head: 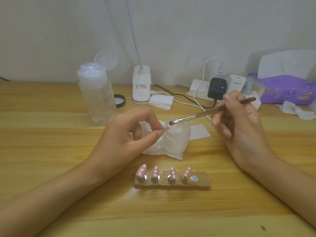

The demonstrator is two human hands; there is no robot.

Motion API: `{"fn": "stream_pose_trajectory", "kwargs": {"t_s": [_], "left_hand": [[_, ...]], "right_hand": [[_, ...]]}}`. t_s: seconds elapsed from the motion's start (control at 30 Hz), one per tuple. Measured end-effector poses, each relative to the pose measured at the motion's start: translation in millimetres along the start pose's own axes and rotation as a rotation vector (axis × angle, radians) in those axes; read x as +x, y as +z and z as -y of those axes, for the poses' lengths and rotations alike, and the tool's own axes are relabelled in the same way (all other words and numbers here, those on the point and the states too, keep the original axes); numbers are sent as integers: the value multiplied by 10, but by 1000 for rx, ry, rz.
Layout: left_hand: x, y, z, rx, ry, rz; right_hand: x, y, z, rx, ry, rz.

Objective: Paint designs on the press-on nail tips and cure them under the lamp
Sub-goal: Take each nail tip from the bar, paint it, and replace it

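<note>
My left hand [130, 134] pinches a small nail tip on its metal stand [166, 128] between thumb and forefinger, holding it over an open frosted jar [176, 140]. My right hand [239, 120] grips a brown brush [213, 112]; its bristles touch the held tip above the jar's mouth. Near the front, a wooden holder [172, 184] carries several pink nail tips [154, 171] with white dots on metal stands. One magnet spot at its right end is bare.
A clear pump bottle [97, 98] stands at the back left, a white lamp base [141, 86] with its neck rising behind. A black lid [119, 100], cotton pads [160, 102], power strip [201, 90] with chargers, purple tissue pack [289, 90] and paper under the jar.
</note>
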State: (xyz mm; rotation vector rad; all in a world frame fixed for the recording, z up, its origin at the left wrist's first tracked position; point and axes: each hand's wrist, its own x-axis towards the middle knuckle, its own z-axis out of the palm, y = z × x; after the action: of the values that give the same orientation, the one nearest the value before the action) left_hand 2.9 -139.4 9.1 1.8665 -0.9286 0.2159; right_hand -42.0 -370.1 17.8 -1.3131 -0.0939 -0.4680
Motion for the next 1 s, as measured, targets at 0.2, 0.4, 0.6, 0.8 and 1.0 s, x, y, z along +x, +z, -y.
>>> {"fn": "stream_pose_trajectory", "kwargs": {"t_s": [0.2,0.4,0.6,0.8,1.0], "left_hand": [[6,4,-5,-7,2,-6],[1,2,-4,-1,-2,-6],[-6,-1,-1,7,-12,-6],[-4,2,3,5,-8,-8],[-6,3,8,0,-12,0]], "right_hand": [[-9,-2,-27,-115,-16,-6],[-10,-15,-32,-117,-53,-40],[-38,42,81,-271,-288,19],[-94,133,91,-385,-321,194],[-74,154,75,-404,-249,193]]}}
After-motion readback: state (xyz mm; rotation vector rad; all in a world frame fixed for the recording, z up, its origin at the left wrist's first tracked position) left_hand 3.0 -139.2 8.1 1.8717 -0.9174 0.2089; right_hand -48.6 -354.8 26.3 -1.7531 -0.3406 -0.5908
